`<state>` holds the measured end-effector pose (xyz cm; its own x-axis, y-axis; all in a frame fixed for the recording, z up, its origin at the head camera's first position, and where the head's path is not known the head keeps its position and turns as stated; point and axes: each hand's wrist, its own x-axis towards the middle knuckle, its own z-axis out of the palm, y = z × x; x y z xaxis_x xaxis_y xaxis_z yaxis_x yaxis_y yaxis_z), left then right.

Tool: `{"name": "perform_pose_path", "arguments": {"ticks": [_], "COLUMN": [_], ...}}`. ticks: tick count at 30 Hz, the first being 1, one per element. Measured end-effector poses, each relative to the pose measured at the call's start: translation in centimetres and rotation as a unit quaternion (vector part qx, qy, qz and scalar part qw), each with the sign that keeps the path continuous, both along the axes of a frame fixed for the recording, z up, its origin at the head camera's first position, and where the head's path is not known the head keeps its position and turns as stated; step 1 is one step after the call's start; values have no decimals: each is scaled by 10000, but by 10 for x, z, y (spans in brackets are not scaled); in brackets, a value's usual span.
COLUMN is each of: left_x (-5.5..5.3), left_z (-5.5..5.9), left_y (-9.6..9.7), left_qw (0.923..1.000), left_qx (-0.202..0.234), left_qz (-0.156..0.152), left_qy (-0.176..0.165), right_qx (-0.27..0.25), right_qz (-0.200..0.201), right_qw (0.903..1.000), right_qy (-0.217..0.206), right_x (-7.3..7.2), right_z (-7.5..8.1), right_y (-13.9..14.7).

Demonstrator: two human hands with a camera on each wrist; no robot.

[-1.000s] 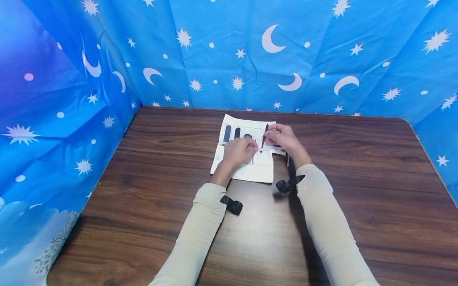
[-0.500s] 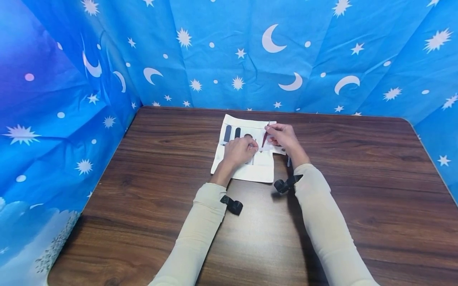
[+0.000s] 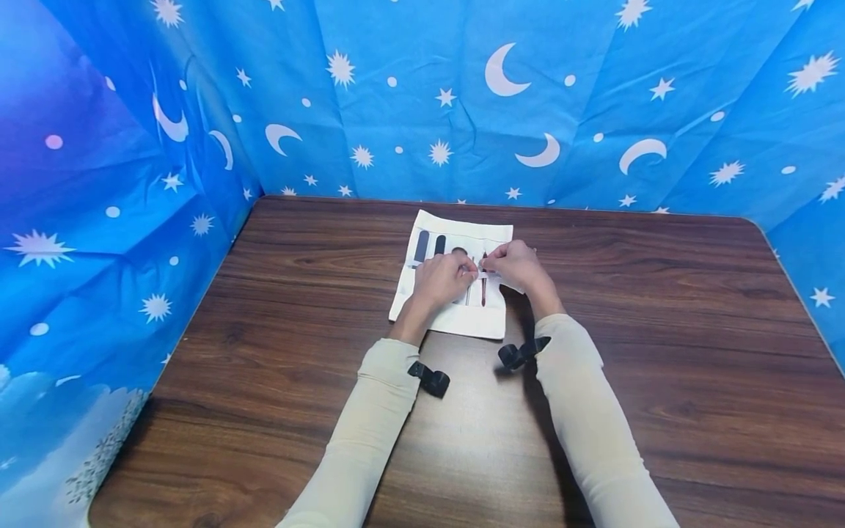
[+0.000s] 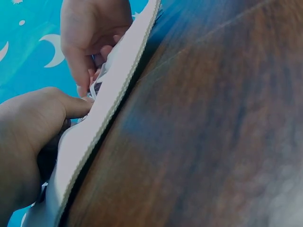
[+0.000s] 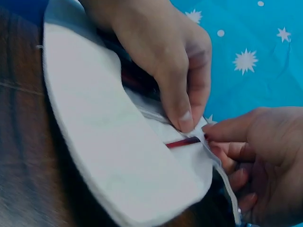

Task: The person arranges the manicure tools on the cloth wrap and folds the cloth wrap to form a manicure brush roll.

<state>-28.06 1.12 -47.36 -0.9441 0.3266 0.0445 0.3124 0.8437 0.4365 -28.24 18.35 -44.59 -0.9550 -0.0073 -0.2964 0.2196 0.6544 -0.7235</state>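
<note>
**Both hands at a white fabric tool roll on a dark wooden table**

Nearest the near edge of the dark wood-grain table (image 3: 660, 381), two forearms in pale beige sleeves (image 3: 370, 411) reach toward the far edge, each with a black strap clip at the wrist.

Beyond the wrists, the flat white fabric roll with slots (image 3: 455, 315) lies near the middle of the far edge. The left hand (image 3: 442, 279) rests on it, fingers curled, thumb and fingertip pinching the fabric strip at a slot; the left wrist view shows the thumb pressed against the cloth edge. The right hand (image 3: 518, 265) sits just beside it, almost touching, fingers bent and pinching the top of a slim dark-red stick-shaped tool (image 3: 483, 287), whose lower part lies under the strip. The right wrist view shows the red tool (image 5: 182, 142) in the slot opening.

Farther along the roll, two dark flat tools (image 3: 429, 246) sit in slots toward its left side.

No writing or brand is readable anywhere.

Behind the far edge hangs a blue cloth backdrop printed with white moons and stars (image 3: 502, 73).
</note>
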Motion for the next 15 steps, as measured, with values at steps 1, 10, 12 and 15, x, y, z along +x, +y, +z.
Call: {"name": "perform_pose_path", "arguments": {"ticks": [1, 10, 12, 15], "left_x": [0, 1, 1, 1], "left_z": [0, 1, 1, 0], "left_y": [0, 2, 2, 1], "left_qw": [10000, 10000, 10000, 10000], "left_qx": [11, 0, 5, 48], "left_qz": [10, 58, 45, 31], "left_qy": [-23, -54, -43, 13], "right_qx": [105, 409, 421, 405], "right_qz": [30, -61, -18, 136], "right_qw": [9999, 9990, 9990, 9988], "right_qy": [2, 144, 169, 251], "right_x": [2, 11, 11, 11], "right_z": [0, 0, 1, 2], "right_y": [-1, -4, -3, 1]}}
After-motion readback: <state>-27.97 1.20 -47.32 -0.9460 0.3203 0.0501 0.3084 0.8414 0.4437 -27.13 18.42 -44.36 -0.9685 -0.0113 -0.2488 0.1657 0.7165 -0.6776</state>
